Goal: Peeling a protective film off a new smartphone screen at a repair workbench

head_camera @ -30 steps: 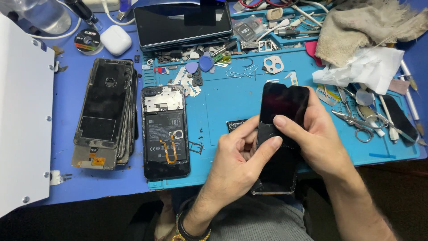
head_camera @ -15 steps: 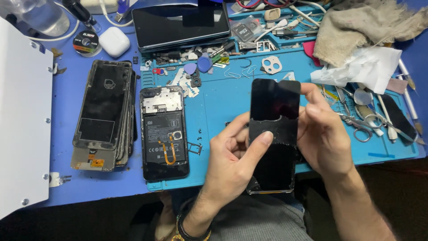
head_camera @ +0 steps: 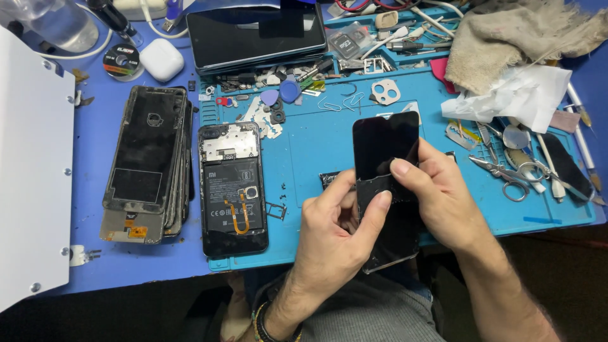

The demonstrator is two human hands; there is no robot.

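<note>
Covering black screen panel's (head_camera: 385, 149) middle: left hand (head_camera: 339, 234), right hand (head_camera: 443, 202).

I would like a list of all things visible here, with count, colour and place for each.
Thin glossy phone screen panel: one, black, held above the mat's front edge.
Opened phone body: one, black, on the mat's left end.
Stack of used screen panels: one stack, black, left of the mat.
Rubber work mat: one, blue, table centre.
Small earbud case: one, white, far left.
Metal scissors: one, silver, right.
Crumpled cloth: one, beige, far right.
Left hand: grips the panel's lower part.
Right hand: grips the panel's right edge.
</note>
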